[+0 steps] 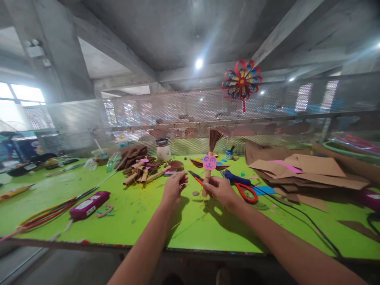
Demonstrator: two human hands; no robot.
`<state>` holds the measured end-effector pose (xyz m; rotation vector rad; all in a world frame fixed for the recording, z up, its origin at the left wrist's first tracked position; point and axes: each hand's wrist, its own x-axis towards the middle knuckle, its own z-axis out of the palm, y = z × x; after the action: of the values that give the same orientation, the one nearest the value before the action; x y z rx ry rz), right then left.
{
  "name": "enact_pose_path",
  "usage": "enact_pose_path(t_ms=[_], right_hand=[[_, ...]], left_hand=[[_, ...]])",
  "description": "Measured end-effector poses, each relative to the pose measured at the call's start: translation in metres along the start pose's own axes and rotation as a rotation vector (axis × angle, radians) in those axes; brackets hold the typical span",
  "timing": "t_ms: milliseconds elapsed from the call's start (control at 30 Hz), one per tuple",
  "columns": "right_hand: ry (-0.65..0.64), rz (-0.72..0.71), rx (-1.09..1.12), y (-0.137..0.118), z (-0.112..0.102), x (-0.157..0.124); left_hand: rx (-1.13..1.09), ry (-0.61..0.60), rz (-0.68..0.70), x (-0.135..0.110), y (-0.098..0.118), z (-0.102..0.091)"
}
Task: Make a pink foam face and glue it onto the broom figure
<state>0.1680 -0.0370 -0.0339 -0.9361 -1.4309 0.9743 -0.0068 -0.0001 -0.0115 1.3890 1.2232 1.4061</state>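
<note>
My right hand (221,190) grips the lower end of a brown rolled-paper stick figure (210,158) held upright. The figure has a pink round face, brown wings and a fanned brown paper top. My left hand (174,186) hovers just to its left, fingers curled together in a pinch; what it holds, if anything, I cannot make out. Both hands are above the green table (133,221).
Red-handled scissors (243,192) lie right of my right hand. A pile of brown paper rolls (142,171) sits behind my left hand. Brown cardboard sheets (308,170) cover the right side. A purple pencil case (89,204) and a red hoop lie left. A mesh screen stands behind.
</note>
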Motion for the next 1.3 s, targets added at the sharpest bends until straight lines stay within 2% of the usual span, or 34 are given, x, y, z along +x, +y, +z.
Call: enact_pose_path(t_ms=[100, 233, 333, 433, 633, 800, 933, 1133, 1300], right_hand=[[0.015, 0.000, 0.006, -0.004, -0.001, -0.001], [0.027, 0.028, 0.022, -0.008, 0.000, -0.002], [0.032, 0.049, 0.007, -0.007, 0.001, -0.003], [0.012, 0.052, -0.008, -0.003, 0.000, -0.003], [-0.005, 0.075, -0.030, -0.002, -0.002, -0.004], [-0.031, 0.104, -0.021, -0.004, -0.001, -0.005], [-0.029, 0.115, -0.004, -0.005, 0.002, -0.007], [-0.033, 0.145, 0.029, -0.009, 0.005, -0.008], [-0.009, 0.137, 0.025, -0.006, 0.006, -0.006]], left_hand=[[0.248, 0.021, 0.047, 0.024, -0.001, -0.024], [0.690, 0.132, 0.138, 0.067, 0.003, -0.068], [0.971, 0.134, 0.166, 0.093, -0.005, -0.093], [1.177, 0.091, 0.193, 0.109, -0.020, -0.103], [1.414, 0.015, 0.213, 0.124, -0.038, -0.103], [1.477, 0.002, 0.220, 0.128, -0.046, -0.108], [1.446, 0.045, 0.224, 0.131, -0.048, -0.114], [1.252, 0.168, 0.157, 0.144, -0.027, -0.121], [0.949, 0.264, 0.054, 0.156, -0.005, -0.130]])
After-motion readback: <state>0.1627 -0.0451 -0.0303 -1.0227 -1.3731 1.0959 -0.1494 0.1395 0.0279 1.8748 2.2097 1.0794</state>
